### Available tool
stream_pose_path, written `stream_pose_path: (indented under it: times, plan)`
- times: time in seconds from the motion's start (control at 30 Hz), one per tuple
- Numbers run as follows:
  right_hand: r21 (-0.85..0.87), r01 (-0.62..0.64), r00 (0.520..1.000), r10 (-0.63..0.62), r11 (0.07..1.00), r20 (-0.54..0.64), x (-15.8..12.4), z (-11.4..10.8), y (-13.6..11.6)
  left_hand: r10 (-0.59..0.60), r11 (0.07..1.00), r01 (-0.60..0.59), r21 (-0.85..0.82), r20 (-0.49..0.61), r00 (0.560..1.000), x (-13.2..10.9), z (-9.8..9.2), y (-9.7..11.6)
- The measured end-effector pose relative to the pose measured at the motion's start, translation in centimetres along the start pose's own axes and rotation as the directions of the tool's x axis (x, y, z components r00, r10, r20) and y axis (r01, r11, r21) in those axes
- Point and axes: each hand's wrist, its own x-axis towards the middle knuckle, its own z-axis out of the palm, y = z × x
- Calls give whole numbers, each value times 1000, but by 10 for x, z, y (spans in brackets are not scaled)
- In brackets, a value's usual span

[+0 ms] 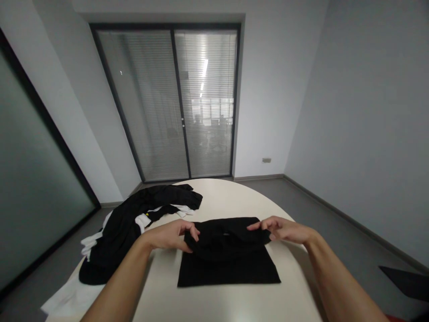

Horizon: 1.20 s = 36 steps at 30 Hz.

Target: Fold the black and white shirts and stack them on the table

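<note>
We have a folded black garment (231,270) in front of us on the pale, round-edged surface (231,199), near the middle of the view, with our forearms reaching in from either side of it. Our left grip (187,241) is closed on the left end of the garment's upper layer, fingers bent over the cloth and thumb toward its near side. Our right grip (268,230) pinches the matching right end, with a fingertip laid along the top of the fabric. Between the two, the upper layer sags in soft wrinkles, and a small pale mark (226,234) shows near its middle; we cannot tell whether it is a label. The near part of the garment lies flat, its front edge almost straight and its sides slanting outward toward us. Beyond our left forearm, well apart from our right grip, a loose heap of black clothing (115,241) is spread along the left edge, with white cloth (142,221) showing among its folds and a tiny yellow patch (147,214) near its middle. Past the far edge we see a dark-framed glass door (161,103) with blinds, and a small wall plate (267,160) low to its right.
</note>
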Motion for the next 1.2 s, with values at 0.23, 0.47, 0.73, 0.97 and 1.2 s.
stream_pose_path:
  times: [0.23, 0.47, 0.73, 0.97, 1.2]
  plan:
    - [-131, -103, 985, 119, 986, 127, -4, 4, -6, -47, 959, 55, 277, -35, 998, -16, 24, -9]
    - [-231, -123, 989, 137, 965, 49, -7, 3, -2, 25, 935, 5, 354, -79, 997, -27, 36, -16]
    - [-162, -42, 959, -5, 986, -283, 10, 8, 9, 182, 935, -61, 350, -325, 928, -22, 44, -22]
    - [-131, -27, 923, -26, 991, -385, 11, -9, 25, 190, 979, -89, 183, -662, 725, 0, 37, -77]
    - [-105, -67, 961, 36, 992, -274, 11, -15, 35, 117, 993, -72, 95, -664, 739, 8, 35, -95]
